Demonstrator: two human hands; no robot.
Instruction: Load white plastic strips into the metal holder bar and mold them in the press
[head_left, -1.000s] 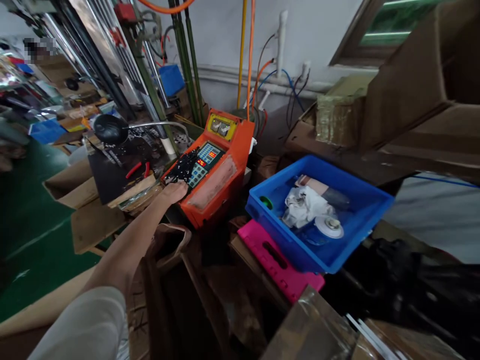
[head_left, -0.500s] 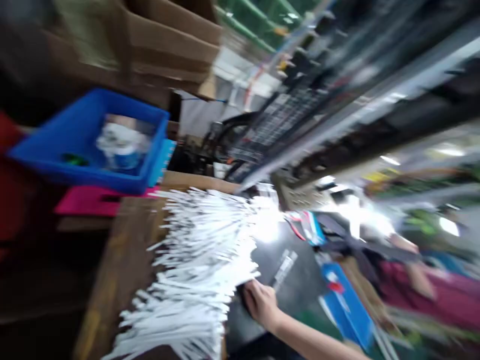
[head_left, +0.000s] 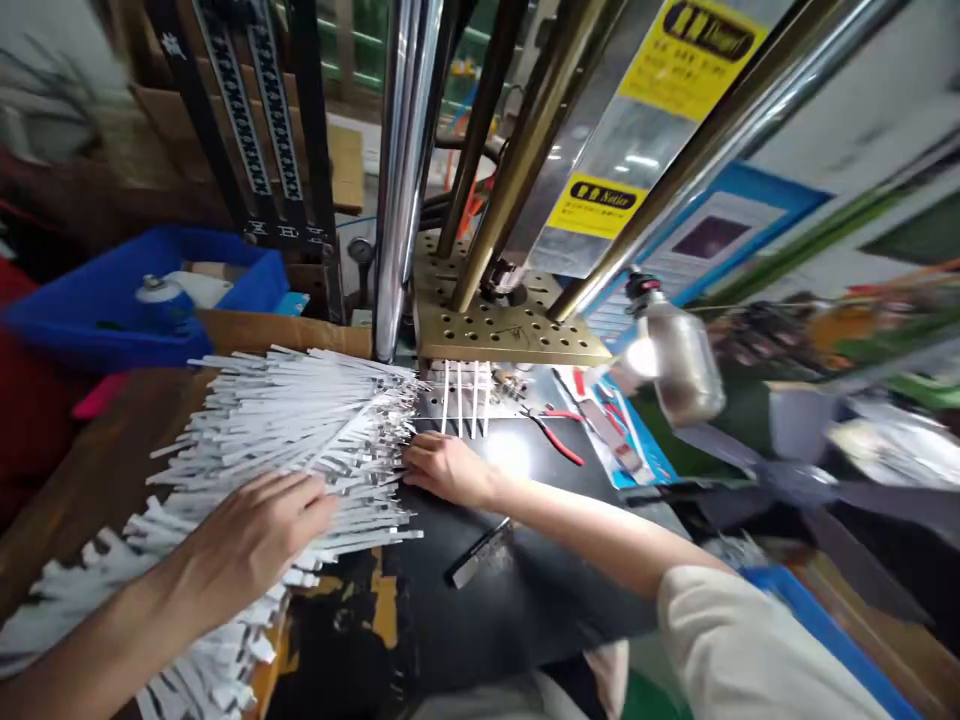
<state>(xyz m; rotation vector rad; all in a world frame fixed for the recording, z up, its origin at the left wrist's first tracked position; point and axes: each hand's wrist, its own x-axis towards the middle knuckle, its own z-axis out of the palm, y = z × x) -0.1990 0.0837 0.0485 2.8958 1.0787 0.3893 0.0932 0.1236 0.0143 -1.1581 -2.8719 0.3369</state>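
A large heap of thin white strips (head_left: 300, 410) lies at the left of the black work surface (head_left: 465, 620). My left hand (head_left: 262, 520) rests palm down on the heap, its fingers slightly bent and partly lost among the strips. At the heap's right end, my right hand (head_left: 448, 468) touches the strip tips with its fingers curled together; what they hold, if anything, is too small to tell. Several white strips (head_left: 466, 400) lie side by side under the brass-coloured plate of the press (head_left: 510, 335), just beyond my right hand.
Red-handled pliers (head_left: 559, 440) lie right of the press. A small metal tool (head_left: 480, 555) is nearer me. A blue bin (head_left: 247, 285) stands back left; a bottle (head_left: 682, 365) and a fan (head_left: 799, 485) are at the right.
The view has swung right, bringing the press to the middle. My left hand has come into view on the heap. My right hand is now at the heap's right end, further up the picture.
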